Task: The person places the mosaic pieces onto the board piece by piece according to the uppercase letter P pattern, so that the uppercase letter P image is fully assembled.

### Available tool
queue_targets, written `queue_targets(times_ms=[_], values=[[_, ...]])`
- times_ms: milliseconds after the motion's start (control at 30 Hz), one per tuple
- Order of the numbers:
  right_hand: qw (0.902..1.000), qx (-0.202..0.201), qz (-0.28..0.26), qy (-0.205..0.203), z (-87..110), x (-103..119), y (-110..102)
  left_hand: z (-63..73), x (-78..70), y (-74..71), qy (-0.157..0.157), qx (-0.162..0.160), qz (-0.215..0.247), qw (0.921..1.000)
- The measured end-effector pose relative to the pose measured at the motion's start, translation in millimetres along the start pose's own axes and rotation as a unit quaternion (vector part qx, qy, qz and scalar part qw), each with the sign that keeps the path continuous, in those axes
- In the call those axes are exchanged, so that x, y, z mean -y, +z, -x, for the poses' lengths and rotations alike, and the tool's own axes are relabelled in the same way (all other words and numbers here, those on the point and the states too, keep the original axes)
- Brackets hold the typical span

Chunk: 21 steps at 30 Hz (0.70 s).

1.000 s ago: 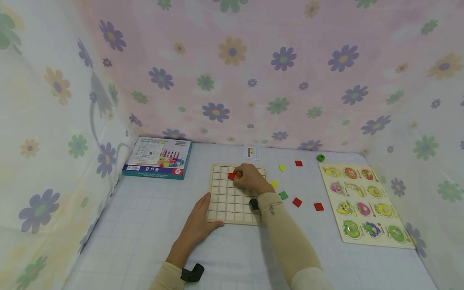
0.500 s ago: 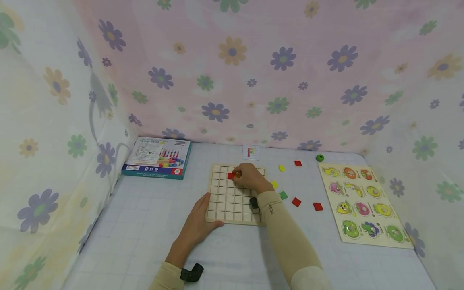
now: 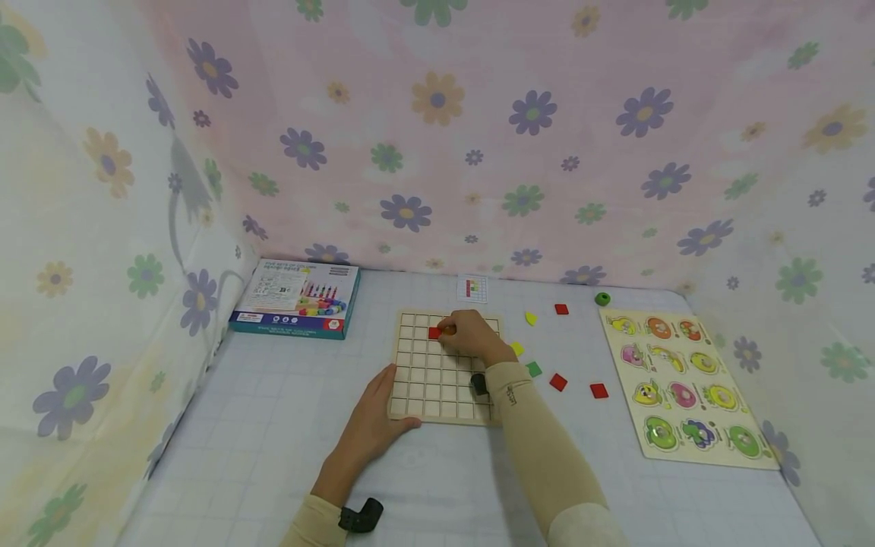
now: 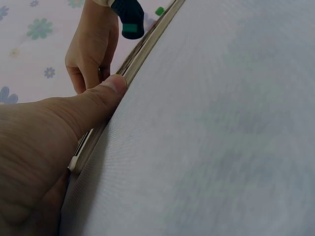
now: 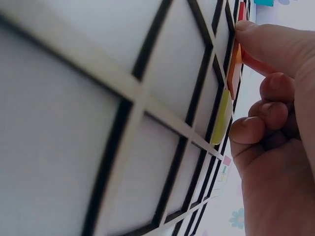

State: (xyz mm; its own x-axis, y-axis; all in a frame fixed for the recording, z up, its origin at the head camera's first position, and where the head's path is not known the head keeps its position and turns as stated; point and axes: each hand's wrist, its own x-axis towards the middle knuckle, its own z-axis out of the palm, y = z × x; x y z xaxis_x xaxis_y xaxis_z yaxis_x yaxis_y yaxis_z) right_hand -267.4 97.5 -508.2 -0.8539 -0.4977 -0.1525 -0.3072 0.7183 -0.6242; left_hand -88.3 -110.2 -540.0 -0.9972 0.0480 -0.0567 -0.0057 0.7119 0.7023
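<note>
The board (image 3: 418, 376) lies flat; the left hand (image 3: 372, 418), fingers extended, touches its left and near edges; over its far half the right hand (image 3: 472, 336), fingers curled, pinches an orange tile (image 5: 235, 73); there too sits a red tile (image 3: 434, 333).

Flowered cloth walls (image 3: 472, 182), pink, white; pale tabletop (image 3: 437, 486)

Grid board (image 3: 433, 376) on worktop (image 3: 273, 425), left hand (image 3: 372, 418) at its near-left corner, right hand (image 3: 472, 334) at a tile (image 5: 235, 69) on its far part; box (image 3: 294, 322) left, card (image 3: 473, 289) behind, loose pieces (image 3: 558, 382) right, puzzle board (image 3: 711, 459) farther right, bead (image 3: 602, 298) just behind that.
</note>
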Motion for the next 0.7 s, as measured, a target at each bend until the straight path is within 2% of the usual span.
queue_targets(times_ms=[233, 433, 700], values=[[0.9999, -0.006, 0.012, -0.009, -3.8, -2.7, 2.1, -1.4, 3.0, 2.0, -0.001, 0.0, -0.001, 1.0], [1.0, -0.004, 0.003, 0.007, -1.9, -3.0, 3.6, -2.0, 3.7, 3.8, 0.005, 0.0, 0.0, 1.0], [0.9991, -0.038, -0.015, 0.004, 7.9, -8.7, 1.7, -1.6, 3.8, 2.4, 0.002, 0.003, 0.001, 1.0]])
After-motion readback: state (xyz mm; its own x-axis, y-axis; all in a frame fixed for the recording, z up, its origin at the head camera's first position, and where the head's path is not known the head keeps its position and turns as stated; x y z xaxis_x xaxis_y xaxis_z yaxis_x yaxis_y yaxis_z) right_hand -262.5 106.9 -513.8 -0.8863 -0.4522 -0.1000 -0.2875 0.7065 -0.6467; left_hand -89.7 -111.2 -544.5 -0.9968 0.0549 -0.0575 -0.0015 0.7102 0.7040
